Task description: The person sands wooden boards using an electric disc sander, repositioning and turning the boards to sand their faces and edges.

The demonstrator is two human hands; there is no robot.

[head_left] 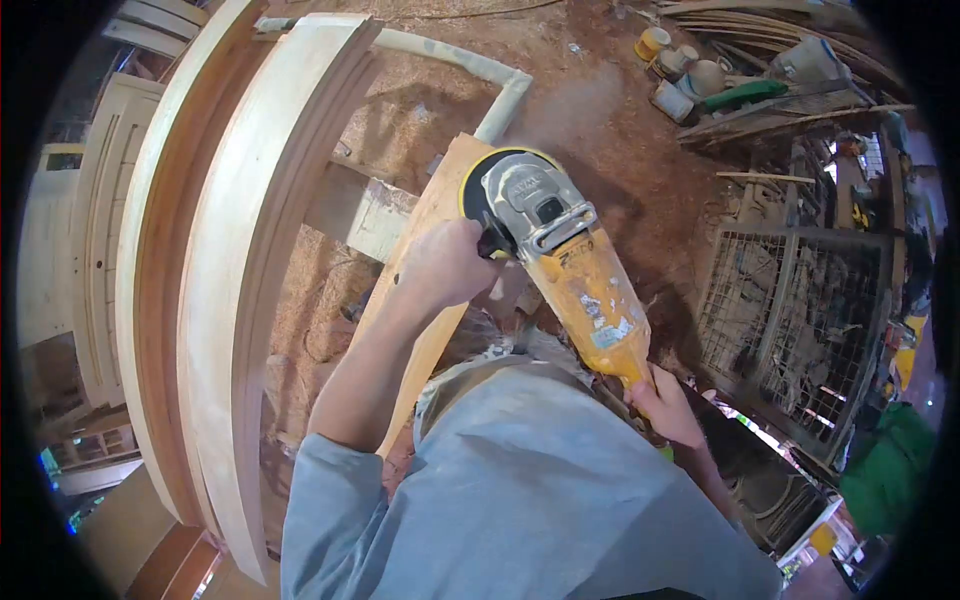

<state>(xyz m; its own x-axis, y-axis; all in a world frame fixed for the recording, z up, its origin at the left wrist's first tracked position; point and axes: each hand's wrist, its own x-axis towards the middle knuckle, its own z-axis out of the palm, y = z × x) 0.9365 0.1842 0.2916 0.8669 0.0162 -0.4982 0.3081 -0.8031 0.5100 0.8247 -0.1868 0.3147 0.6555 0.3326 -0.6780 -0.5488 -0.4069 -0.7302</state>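
A yellow angle grinder (pixel 592 290) with a grey metal head lies across the middle of the view, its round black disc with a yellow rim resting at the top of a wooden board (pixel 432 215). My left hand (pixel 447 262) is closed around the black side handle near the head. Around the narrow rear end of the body, my right hand (pixel 668 408) is wrapped. The board runs from the disc down past my left forearm, which hides part of it. Whether the disc touches the wood I cannot tell.
Long pale moulded timbers (pixel 255 150) stand on the left, with a panelled door (pixel 97 240) beyond. A pale bar frame (pixel 455 55) is ahead. Several buckets and cans (pixel 672 100) and scrap wood lie at the upper right. A wire-mesh rack (pixel 790 320) stands to the right.
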